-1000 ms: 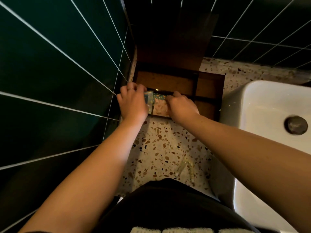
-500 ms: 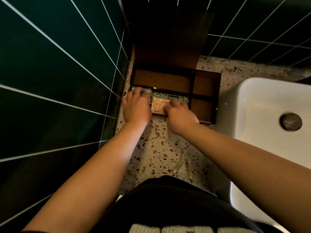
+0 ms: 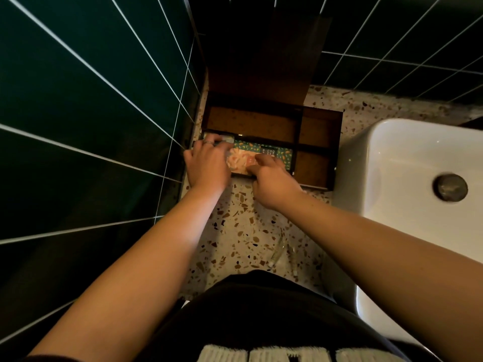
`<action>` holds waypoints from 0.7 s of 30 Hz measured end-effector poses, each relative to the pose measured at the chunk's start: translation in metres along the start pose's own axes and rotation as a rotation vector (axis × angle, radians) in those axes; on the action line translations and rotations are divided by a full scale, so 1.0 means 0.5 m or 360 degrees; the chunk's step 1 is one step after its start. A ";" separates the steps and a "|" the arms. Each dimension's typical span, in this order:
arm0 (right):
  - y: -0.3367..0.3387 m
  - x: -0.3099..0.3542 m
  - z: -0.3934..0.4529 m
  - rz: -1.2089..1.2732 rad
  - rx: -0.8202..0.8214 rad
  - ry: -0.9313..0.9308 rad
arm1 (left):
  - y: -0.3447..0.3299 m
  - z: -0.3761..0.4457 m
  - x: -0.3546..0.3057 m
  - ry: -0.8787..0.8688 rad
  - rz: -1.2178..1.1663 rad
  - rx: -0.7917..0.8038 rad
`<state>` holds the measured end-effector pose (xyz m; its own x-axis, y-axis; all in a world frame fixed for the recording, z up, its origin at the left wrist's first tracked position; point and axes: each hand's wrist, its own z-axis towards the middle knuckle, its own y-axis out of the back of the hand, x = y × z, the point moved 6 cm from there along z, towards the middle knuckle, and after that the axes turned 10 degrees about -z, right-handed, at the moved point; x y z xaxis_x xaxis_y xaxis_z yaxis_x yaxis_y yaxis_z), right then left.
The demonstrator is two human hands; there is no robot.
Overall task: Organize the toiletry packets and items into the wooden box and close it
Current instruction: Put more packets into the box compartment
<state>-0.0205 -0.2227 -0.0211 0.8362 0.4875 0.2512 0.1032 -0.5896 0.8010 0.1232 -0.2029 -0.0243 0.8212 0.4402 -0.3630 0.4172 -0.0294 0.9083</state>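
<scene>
A dark wooden box (image 3: pixel 337 131) with inner dividers sits on the terrazzo counter against the green tiled wall, its lid (image 3: pixel 261 56) standing up at the back. Patterned toiletry packets (image 3: pixel 261 152), green and peach, lie in the front left compartment. My left hand (image 3: pixel 206 163) rests on the packets' left end, fingers spread flat. My right hand (image 3: pixel 271 178) presses on their front right part with bent fingers. The rear and right compartments show bare wood.
A white basin (image 3: pixel 407 178) with a metal drain (image 3: pixel 450 188) stands right of the box. Clear plastic-wrapped items (image 3: pixel 279 249) lie on the counter (image 3: pixel 235 226) near my body. Green tiled walls close the left and back sides.
The packets went from being held at the box's front edge down into the front left compartment. Both hands moved forward and now press on them.
</scene>
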 end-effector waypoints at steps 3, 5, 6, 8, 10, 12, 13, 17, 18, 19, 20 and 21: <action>0.015 -0.009 -0.011 0.0033 -0.0081 0.0010 | 0.001 -0.003 0.001 0.0005 -0.0065 0.0006; 0.026 -0.020 -0.026 0.0133 -0.0170 -0.0022 | 0.012 -0.012 0.000 -0.0023 -0.0142 -0.0064; 0.031 -0.027 -0.037 0.0186 -0.0224 -0.0041 | 0.020 -0.021 -0.002 -0.0048 -0.0187 -0.0121; 0.038 -0.042 -0.065 0.0279 -0.0328 -0.0064 | 0.034 -0.042 -0.008 -0.0094 -0.0293 -0.0224; 0.036 -0.059 -0.098 0.0359 -0.0372 -0.0093 | 0.038 -0.072 -0.017 -0.0109 -0.0407 -0.0263; 0.021 -0.076 -0.132 0.0388 -0.0350 -0.0139 | 0.029 -0.107 -0.030 -0.0146 -0.0548 -0.0197; 0.009 -0.084 -0.148 0.0375 -0.0305 -0.0167 | 0.018 -0.127 -0.040 -0.0185 -0.0611 -0.0118; -0.069 -0.103 -0.209 0.0339 0.0002 -0.0304 | -0.051 -0.213 -0.068 -0.0248 -0.0680 0.0326; -0.090 -0.103 -0.223 0.0328 0.0040 -0.0323 | -0.070 -0.233 -0.072 -0.0242 -0.0674 0.0420; -0.109 -0.101 -0.237 0.0317 0.0058 -0.0333 | -0.087 -0.251 -0.076 -0.0239 -0.0668 0.0491; -0.127 -0.097 -0.252 0.0313 0.0069 -0.0342 | -0.101 -0.269 -0.081 -0.0239 -0.0662 0.0548; -0.145 -0.094 -0.263 0.0314 0.0080 -0.0353 | -0.114 -0.283 -0.085 -0.0233 -0.0654 0.0590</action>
<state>-0.1381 -0.1182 -0.0193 0.9394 0.2108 0.2702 -0.0514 -0.6929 0.7192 0.0093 -0.0930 -0.0313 0.5970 0.3538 -0.7200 0.8007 -0.2064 0.5624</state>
